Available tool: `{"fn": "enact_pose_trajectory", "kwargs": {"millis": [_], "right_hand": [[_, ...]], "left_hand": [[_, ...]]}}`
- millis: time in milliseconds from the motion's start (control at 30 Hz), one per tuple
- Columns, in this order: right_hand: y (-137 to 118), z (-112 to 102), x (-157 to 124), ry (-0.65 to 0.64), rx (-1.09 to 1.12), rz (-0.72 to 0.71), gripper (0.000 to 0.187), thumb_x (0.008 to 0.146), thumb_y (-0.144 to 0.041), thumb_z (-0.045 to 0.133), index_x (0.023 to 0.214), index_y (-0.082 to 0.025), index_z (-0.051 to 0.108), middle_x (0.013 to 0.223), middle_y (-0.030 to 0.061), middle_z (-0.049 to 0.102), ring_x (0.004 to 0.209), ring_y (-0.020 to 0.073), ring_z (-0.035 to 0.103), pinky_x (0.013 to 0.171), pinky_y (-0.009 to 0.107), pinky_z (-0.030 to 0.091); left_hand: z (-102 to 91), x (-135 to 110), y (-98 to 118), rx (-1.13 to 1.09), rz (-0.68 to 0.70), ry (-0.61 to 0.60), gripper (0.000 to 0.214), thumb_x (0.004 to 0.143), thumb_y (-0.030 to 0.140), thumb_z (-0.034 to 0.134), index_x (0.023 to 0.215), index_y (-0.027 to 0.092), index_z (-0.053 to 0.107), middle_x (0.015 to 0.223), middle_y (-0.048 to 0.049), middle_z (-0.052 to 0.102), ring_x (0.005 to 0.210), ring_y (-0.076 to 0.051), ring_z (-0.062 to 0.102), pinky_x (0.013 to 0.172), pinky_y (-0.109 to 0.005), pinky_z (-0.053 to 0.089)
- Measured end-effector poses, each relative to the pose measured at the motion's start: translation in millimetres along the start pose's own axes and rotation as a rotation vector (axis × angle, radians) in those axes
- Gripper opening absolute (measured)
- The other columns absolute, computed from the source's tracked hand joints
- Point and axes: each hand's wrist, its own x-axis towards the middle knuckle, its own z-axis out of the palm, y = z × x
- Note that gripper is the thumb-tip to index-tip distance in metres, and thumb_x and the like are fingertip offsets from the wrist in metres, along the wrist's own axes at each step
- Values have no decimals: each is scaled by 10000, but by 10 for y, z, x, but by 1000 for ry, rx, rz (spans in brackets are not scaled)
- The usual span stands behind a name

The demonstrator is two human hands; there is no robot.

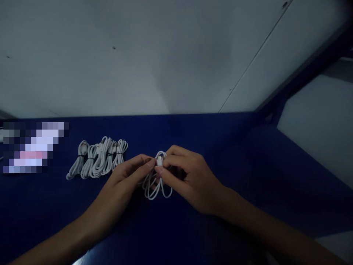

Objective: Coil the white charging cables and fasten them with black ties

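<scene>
A looped white USB cable (151,191) is held between my two hands above the blue table. My right hand (190,173) pinches it near its white plug (160,162), thumb and index finger closed on it. From the other side my left hand (131,175) grips the cable with thumb and fingertips pressed together. Its loops hang below the fingers, and part of the coil is hidden behind them. To the left lies a row of several bundled white cables (100,158), some with dark ties around their middles.
The blue tabletop (176,129) runs up to a pale grey wall panel (138,66). At the far left a pixelated bright object (38,147) lies on the table. On the right stand a dark blue frame (278,110) and another pale panel (317,125).
</scene>
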Motion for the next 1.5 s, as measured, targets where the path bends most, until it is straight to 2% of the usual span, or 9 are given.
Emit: {"fn": "enact_pose_trajectory", "kwargs": {"millis": [433, 733, 1500], "right_hand": [[1, 9, 2, -2, 18, 30, 277, 1078, -211, 657, 807, -168, 698, 908, 2, 633, 714, 98, 573, 635, 270, 473], [-2, 12, 0, 3, 19, 39, 281, 1079, -209, 656, 804, -171, 701, 906, 6, 642, 717, 102, 577, 636, 263, 475], [24, 19, 16, 7, 7, 34, 285, 1076, -212, 661, 794, -178, 683, 894, 0, 642, 707, 101, 579, 632, 263, 474]], "left_hand": [[-3, -9, -9, -22, -12, -10, 177, 1033, 342, 727, 1138, 251, 837, 1045, -44, 815, 905, -198, 731, 828, -290, 523], [20, -22, 9, -48, -17, 8, 156, 1018, 337, 768, 1127, 266, 854, 1009, -30, 840, 867, -187, 761, 842, -282, 552], [14, -4, -4, -40, -12, -5, 187, 1008, 345, 770, 1150, 250, 844, 1011, -41, 829, 899, -191, 737, 830, -287, 534]]}}
